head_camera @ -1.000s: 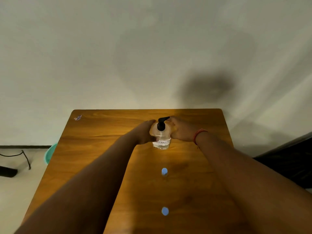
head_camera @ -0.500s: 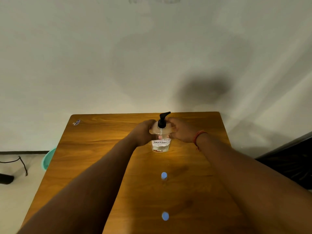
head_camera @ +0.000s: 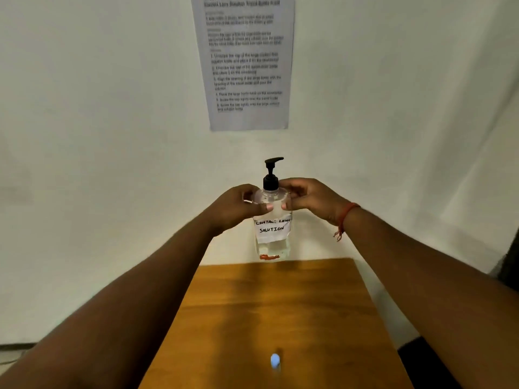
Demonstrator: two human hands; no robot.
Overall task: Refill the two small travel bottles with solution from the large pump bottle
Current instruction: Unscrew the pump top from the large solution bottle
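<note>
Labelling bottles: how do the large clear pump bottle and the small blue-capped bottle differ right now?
The large clear pump bottle has a black pump and a handwritten label; the small blue-capped bottle shows neither. The pump bottle is held in the grip of both hands; the small one stands untouched on the wooden table. Both upright.

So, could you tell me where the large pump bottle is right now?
In the head view the large pump bottle is centre frame, held upright between the left hand and right hand.

Both arms extended forward, raised; left hand [head_camera: 238,207] and right hand [head_camera: 307,199] at equal height, fingers curled inward, thumb tips nearly meeting, clamping the pump bottle [head_camera: 272,217] from opposite sides; red thread [head_camera: 344,217] around right wrist.
</note>
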